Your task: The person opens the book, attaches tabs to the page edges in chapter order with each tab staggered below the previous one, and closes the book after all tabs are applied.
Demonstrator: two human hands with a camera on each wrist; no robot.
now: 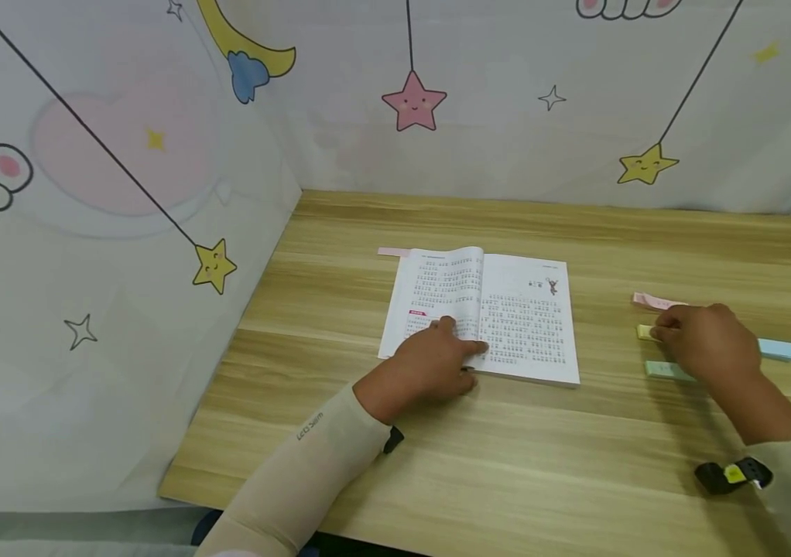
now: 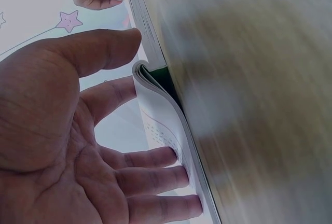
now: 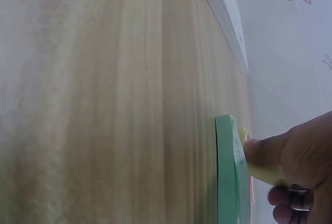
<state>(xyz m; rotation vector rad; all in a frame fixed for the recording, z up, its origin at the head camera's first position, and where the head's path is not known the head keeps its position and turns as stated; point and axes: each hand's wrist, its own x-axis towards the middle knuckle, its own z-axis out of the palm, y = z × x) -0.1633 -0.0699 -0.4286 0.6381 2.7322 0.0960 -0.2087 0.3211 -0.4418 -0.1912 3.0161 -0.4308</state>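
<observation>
An open book (image 1: 528,325) with printed pages lies on the wooden table. My left hand (image 1: 433,360) rests on its left page near the fold, fingers spread; the left wrist view shows the fingertips touching the page, with the thumb off the lower edge. To the right of the book, my right hand (image 1: 709,344) pinches a yellow sticky note (image 3: 267,173) between thumb and fingers. Its pad's yellow end (image 1: 643,333) shows beside the fingers. A green sticky note pad (image 1: 667,371) lies nearer me and a pink one (image 1: 653,301) farther away.
A blue sticky note pad (image 1: 779,350) extends to the right from behind the right hand. A pink strip (image 1: 392,251) sticks out from the book's upper left edge. Printed cloth (image 1: 493,147) hangs behind and to the left of the table (image 1: 507,464).
</observation>
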